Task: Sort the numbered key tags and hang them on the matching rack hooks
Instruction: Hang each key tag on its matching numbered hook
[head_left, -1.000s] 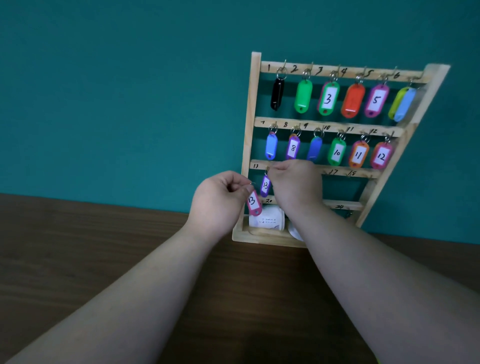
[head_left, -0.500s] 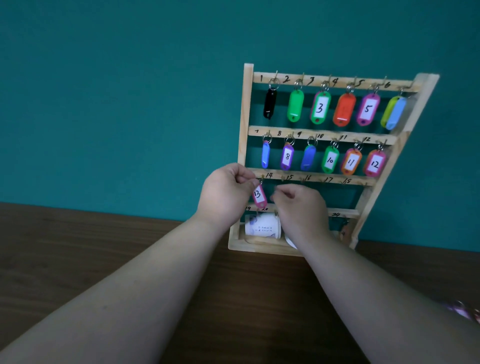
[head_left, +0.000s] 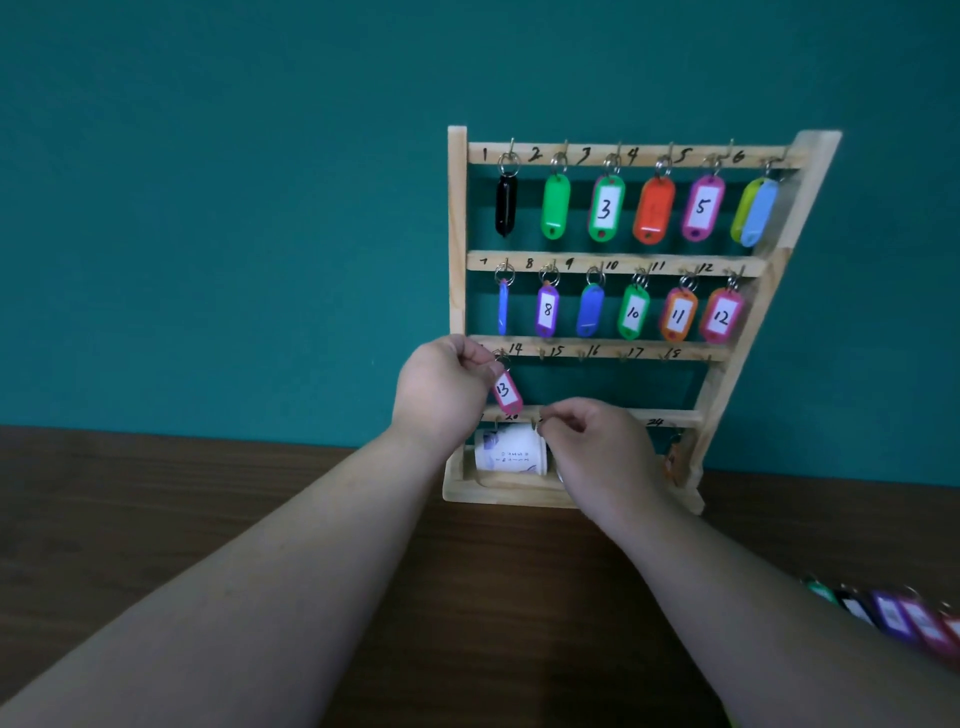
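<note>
The wooden rack (head_left: 457, 234) leans on the teal wall, with tags hanging along its top two rows. My left hand (head_left: 441, 389) pinches the ring of the pink tag 13 (head_left: 506, 391) at the first hook of the third bar. The tag hangs tilted just under that bar. My right hand (head_left: 597, 447) is lower, in front of the fourth bar, fingers curled and thumb and forefinger pinched together. The purple tag it held a second ago is hidden behind it. The other hooks of the third row, 14 to 18, are bare.
A white paper cup (head_left: 511, 454) lies on its side in the rack's base tray. An orange tag (head_left: 672, 460) hangs low at the right of the rack. Several loose tags (head_left: 904, 618) lie in a row at the table's right edge.
My left hand raised the pink tag 13 to the third bar's first hook. My right hand dropped from that bar to the fourth bar, and the purple tag beside it went out of sight.
</note>
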